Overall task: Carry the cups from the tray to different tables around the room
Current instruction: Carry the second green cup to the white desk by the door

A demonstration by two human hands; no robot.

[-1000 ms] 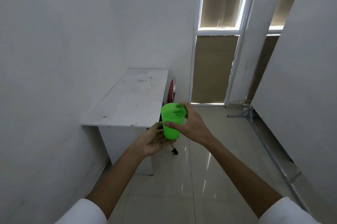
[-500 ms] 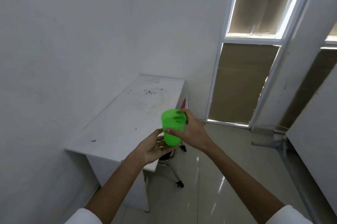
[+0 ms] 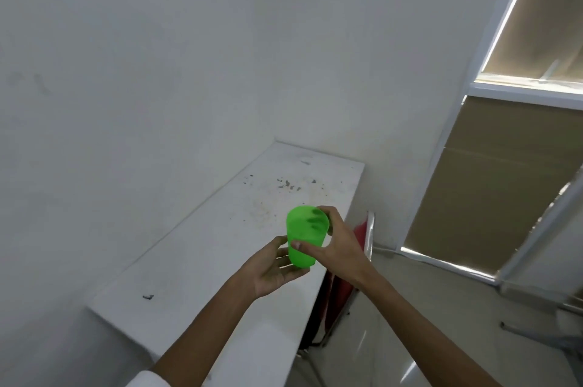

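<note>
A translucent green cup (image 3: 302,237) is held upright in front of me, over the right part of a white table (image 3: 220,248). My right hand (image 3: 339,248) wraps around its far and right side, thumb across the front. My left hand (image 3: 273,266) cups the base from below and from the left, fingers touching the cup's bottom. The cup looks empty. No tray is in view.
The white table stands against the left wall and has dark specks (image 3: 288,183) near its far end. A red chair (image 3: 356,263) is tucked at its right edge. A covered window or door frame (image 3: 492,184) fills the right; shiny floor (image 3: 394,339) lies below.
The table has come closer and now lies under the cup; the view has swung left and tilted. Both hands keep the same hold on the cup.
</note>
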